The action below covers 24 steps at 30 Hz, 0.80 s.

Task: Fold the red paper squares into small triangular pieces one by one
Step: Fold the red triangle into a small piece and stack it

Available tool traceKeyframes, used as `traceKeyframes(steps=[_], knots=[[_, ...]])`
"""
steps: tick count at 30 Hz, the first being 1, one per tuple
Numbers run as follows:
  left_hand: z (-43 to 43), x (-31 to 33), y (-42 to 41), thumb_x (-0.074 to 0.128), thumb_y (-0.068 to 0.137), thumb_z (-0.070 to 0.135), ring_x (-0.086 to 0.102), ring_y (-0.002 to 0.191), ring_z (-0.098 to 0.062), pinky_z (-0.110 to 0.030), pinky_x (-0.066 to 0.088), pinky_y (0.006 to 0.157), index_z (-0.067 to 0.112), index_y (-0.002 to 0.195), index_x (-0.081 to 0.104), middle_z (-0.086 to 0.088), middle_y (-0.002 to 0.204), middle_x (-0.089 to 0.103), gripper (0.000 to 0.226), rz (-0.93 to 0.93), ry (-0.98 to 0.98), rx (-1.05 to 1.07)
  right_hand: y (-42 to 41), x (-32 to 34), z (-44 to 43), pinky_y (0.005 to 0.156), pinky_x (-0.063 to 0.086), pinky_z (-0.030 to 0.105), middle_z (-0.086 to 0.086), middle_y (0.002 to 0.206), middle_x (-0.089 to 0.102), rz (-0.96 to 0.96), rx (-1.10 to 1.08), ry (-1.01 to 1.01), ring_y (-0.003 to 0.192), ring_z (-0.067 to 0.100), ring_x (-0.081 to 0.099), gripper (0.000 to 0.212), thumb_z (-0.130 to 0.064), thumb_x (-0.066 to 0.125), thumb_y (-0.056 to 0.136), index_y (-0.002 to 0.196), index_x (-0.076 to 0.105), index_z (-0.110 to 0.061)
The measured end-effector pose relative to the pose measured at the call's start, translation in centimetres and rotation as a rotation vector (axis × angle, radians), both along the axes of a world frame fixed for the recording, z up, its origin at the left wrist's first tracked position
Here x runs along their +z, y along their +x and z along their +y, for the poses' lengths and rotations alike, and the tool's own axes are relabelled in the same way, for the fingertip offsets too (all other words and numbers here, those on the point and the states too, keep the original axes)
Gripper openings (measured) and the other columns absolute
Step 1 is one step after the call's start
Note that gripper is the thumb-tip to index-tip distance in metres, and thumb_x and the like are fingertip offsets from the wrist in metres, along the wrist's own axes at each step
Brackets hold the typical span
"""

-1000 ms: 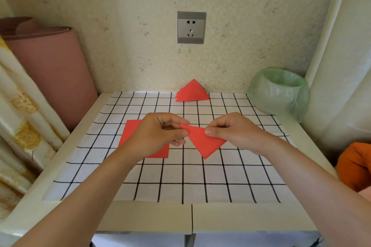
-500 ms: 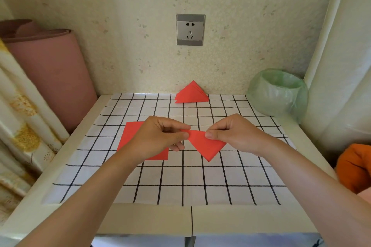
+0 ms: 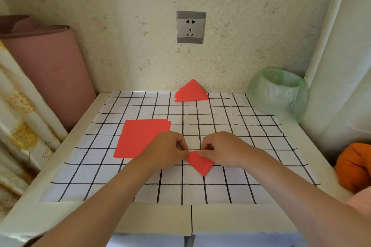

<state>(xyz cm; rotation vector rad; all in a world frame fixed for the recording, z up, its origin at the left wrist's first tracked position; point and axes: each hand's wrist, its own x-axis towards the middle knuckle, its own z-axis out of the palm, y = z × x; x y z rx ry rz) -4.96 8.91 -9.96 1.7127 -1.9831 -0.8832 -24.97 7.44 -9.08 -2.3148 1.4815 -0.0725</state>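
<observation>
A small folded red paper triangle (image 3: 200, 163) is held low over the checked cloth (image 3: 251, 166), its point toward me. My left hand (image 3: 166, 149) pinches its upper left corner. My right hand (image 3: 223, 147) pinches its upper edge just to the right, fingertips nearly meeting the left hand's. A stack of flat red paper squares (image 3: 138, 138) lies on the cloth to the left, partly under my left hand. A pile of finished red triangles (image 3: 191, 92) leans at the back by the wall.
A bin lined with a green plastic bag (image 3: 279, 91) stands at the back right corner. A pink rolled mat (image 3: 48, 70) leans at the left beside a curtain. An orange object (image 3: 353, 166) lies off the right table edge. A wall socket (image 3: 190, 27) is above the table.
Both hands have come closer to me and lower with the paper. The red piece shows smaller, folded tighter, and the fingertips have drawn together. More of the square stack is uncovered.
</observation>
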Motion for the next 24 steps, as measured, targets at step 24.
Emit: traceKeyframes(steps=[24], knots=[[2.2,-1.8,-3.6,0.064,0.079,0.036,0.043,0.079,-0.008,-0.026,0.045,0.066,0.017,0.074,0.059,0.006,0.083,0.053,0.021,-0.26,-0.368,-0.095,-1.3,-1.6,2.6,0.074,0.043,0.035,-0.013,0.084,0.058,-0.003,0.077,-0.453,0.081,0.014,0.05,0.007,-0.037,0.07,0.08,0.075,0.072,-0.033]])
